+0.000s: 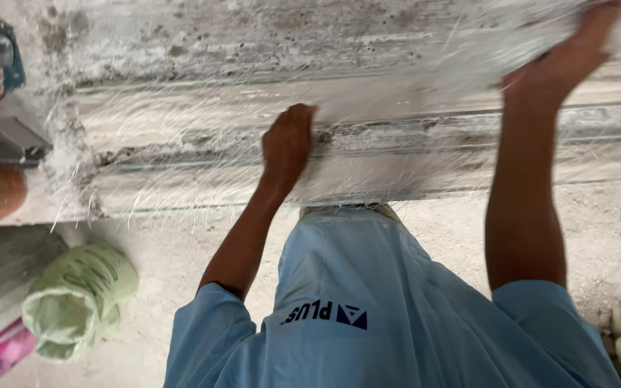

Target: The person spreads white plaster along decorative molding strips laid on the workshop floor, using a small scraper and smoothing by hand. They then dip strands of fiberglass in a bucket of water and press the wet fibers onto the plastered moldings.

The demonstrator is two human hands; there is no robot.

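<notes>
Light-blue shirt (368,309) below the grey ridged plaster mould (181,144), left hand (287,144) fisted, pressing, right hand (566,61) gripping white glass-fibre matting (483,50), mould's left end uncovered.

Both arms stretched forward, hands closed

The left hand (287,144) is curled into a loose fist, knuckles up, at the end of a bare forearm that runs up from a light blue short sleeve, elbow slightly bent. The right hand (566,61) reaches farther out and higher, wrist bent back, fingers pressed together and partly blurred at the frame's top edge. The right forearm stands nearly straight, well apart from the left
</notes>
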